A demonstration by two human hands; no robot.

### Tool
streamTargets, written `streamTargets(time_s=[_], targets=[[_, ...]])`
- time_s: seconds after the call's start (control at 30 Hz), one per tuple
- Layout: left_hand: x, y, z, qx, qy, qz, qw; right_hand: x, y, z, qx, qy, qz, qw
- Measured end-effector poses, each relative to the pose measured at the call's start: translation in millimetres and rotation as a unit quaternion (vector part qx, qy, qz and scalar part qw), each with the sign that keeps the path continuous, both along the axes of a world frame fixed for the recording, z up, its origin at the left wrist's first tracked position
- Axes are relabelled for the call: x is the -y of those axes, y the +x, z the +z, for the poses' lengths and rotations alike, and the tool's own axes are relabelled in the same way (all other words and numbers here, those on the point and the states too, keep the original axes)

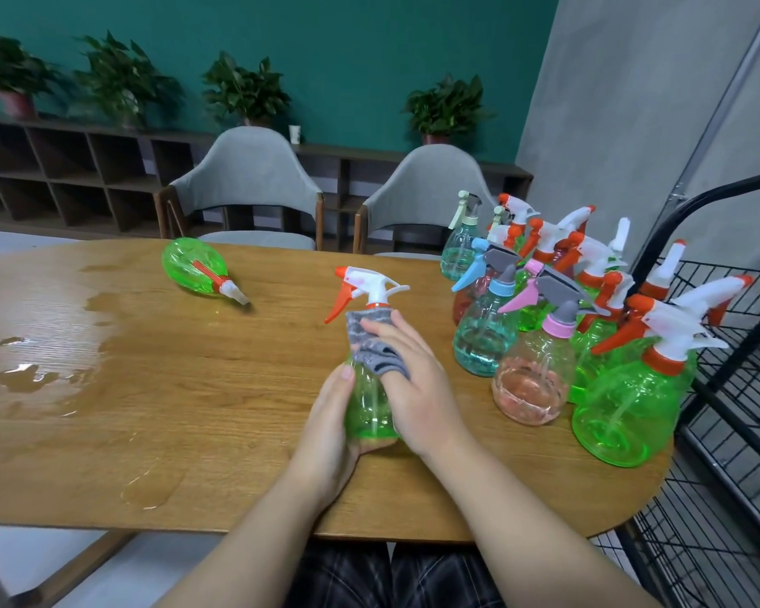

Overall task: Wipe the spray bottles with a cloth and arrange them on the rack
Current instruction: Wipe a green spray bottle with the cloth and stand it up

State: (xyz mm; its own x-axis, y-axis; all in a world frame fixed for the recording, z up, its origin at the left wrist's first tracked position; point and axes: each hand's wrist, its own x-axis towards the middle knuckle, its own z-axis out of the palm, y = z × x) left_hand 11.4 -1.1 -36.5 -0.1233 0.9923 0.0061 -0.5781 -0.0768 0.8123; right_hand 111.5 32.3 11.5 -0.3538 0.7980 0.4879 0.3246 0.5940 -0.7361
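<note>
The wiping step looks to be in hand: just left of the crowded cluster of upright spray bottles [580, 326] on the wooden table [194, 410], the left hand [330, 432] cups the base of a translucent green plastic spray bottle with a white-and-orange trigger head [369, 344], while the right hand [413, 388] presses a small grey cloth [371, 344] against its shoulder. Next, I'd guess, it goes right of that cluster to the black wire rack [729, 344]; another green bottle [198, 267] lies on its side well left, near spilled water [27, 375].
</note>
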Motion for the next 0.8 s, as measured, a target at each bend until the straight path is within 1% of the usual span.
streamTargets(time_s=[0.17, 0.27, 0.37, 0.43, 0.5, 0.57, 0.6, 0.63, 0.67, 0.7, 0.73, 0.77, 0.8], targets=[[2, -2, 2, 0.031, -0.024, -0.013, 0.999, 11, 5, -19, -0.015, 0.039, 0.048, 0.998], [2, -3, 3, 0.023, -0.02, -0.02, 0.999, 18, 12, -26, -0.033, 0.066, 0.075, 0.994], [0, -6, 1, 0.019, -0.027, -0.003, 0.999, 21, 16, -32, -0.05, 0.085, 0.09, 0.991], [-1, -6, -1, 0.003, -0.032, 0.005, 0.999, 21, 19, -33, -0.077, 0.088, 0.092, 0.989], [-2, -5, -2, -0.009, -0.033, 0.03, 0.999, 21, 23, -31, -0.117, 0.071, 0.103, 0.985], [-3, -4, -3, 0.006, -0.035, 0.045, 0.998, 22, 25, -26, -0.196, 0.004, 0.119, 0.973], [-3, -3, -3, 0.01, -0.037, 0.04, 0.998, 24, 26, -21, -0.263, -0.056, 0.114, 0.957], [-3, -4, -3, 0.015, -0.04, 0.036, 0.998, 23, 27, -14, -0.344, -0.141, 0.085, 0.924], [-3, -4, -3, 0.016, -0.042, 0.032, 0.998, 21, 27, -8, -0.423, -0.234, 0.048, 0.874], [-3, -5, -3, 0.013, -0.046, 0.025, 0.999, 17, 28, -4, -0.484, -0.31, 0.006, 0.818], [-2, -5, -3, 0.012, -0.047, 0.019, 0.999, 12, 30, -1, -0.526, -0.36, -0.016, 0.77], [-3, -6, -4, 0.013, -0.046, 0.015, 0.999, 8, 31, 2, -0.542, -0.381, -0.027, 0.749], [-3, -6, -5, 0.015, -0.044, 0.009, 0.999, 6, 31, 6, -0.539, -0.387, -0.028, 0.748]])
